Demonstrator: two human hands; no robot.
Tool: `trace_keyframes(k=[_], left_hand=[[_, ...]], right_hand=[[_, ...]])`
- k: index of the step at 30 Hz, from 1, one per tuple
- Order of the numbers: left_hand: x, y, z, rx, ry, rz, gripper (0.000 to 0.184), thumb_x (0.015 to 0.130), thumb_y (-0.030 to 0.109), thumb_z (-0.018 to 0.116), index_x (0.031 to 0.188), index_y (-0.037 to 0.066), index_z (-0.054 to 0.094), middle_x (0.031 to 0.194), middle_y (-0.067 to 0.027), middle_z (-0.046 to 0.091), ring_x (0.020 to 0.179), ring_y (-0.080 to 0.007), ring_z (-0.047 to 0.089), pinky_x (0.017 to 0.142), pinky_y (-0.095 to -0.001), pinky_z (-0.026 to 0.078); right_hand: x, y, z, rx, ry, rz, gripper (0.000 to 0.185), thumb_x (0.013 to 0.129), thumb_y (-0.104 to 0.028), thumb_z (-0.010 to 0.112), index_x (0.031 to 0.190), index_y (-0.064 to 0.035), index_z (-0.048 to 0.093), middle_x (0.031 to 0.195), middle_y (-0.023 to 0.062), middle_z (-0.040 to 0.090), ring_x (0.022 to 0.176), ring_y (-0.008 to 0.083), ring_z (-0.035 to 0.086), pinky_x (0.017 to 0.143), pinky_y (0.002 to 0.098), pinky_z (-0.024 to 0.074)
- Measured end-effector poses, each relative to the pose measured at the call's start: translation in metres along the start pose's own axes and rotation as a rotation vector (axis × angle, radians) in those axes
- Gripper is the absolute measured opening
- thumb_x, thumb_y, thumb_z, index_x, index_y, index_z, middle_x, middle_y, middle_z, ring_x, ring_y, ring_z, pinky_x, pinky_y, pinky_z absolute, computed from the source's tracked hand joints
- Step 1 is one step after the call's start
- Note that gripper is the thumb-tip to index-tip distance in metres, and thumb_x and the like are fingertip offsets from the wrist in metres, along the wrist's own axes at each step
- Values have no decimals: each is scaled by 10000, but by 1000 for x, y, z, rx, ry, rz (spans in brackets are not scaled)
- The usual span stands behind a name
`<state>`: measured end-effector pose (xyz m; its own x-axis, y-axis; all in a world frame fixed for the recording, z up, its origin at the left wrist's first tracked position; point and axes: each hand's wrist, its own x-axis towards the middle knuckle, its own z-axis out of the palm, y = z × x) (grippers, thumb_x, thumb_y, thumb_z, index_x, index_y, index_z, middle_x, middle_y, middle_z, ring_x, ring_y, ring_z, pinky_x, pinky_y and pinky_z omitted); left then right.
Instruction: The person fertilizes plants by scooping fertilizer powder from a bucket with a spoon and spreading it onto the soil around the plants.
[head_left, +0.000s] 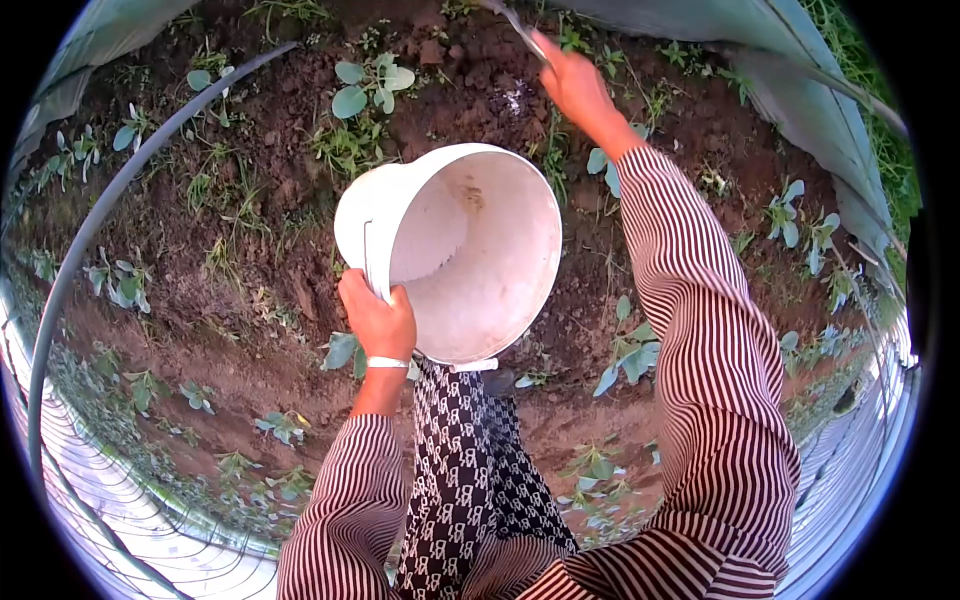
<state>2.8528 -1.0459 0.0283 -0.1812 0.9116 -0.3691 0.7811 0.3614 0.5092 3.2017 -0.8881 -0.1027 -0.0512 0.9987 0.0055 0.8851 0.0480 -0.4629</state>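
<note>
My left hand (380, 320) grips the rim of a white plastic bucket (545, 235), its thumb over the edge near the thin wire handle (367, 240). The bucket is tilted, with its mouth facing me and to the right. White material (425, 265) lies low inside it, and a brown stain marks the inner wall. Stretched forward and right, my right hand (582, 92) is closed around a slim, spoon-like metal tool (522, 32). The tool's far end is cut off by the top of the view. A white patch (515, 98) shows on the soil below that hand.
Young leafy plants (372, 85) and weeds (350, 148) grow in brown soil (290, 180). A dark hoop pipe (110, 190) arches along the left. Green netting (825, 120) hangs at the right, and white sheeting curves along the lower edges. My legs (455, 470) are beneath the bucket.
</note>
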Motion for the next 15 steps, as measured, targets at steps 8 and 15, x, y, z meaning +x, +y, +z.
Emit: trace_keyframes(k=[8,15], left_hand=[[-4,10,5,2,39,39,280,687,38,506,942,-28,410,890,-197,434,859,-380,446,802,-445,378],[2,8,-3,23,-26,-16,360,724,43,589,1018,-38,397,982,-232,437,932,-426,459,826,-465,381]], right_hand=[[63,-53,72,-269,-368,98,523,875,-38,446,1384,-150,404,930,219,579,772,367,625,641,449,512],[8,-22,13,-345,-565,54,628,833,-27,494,1424,-157,325,885,248,587,827,387,625,691,463,504]])
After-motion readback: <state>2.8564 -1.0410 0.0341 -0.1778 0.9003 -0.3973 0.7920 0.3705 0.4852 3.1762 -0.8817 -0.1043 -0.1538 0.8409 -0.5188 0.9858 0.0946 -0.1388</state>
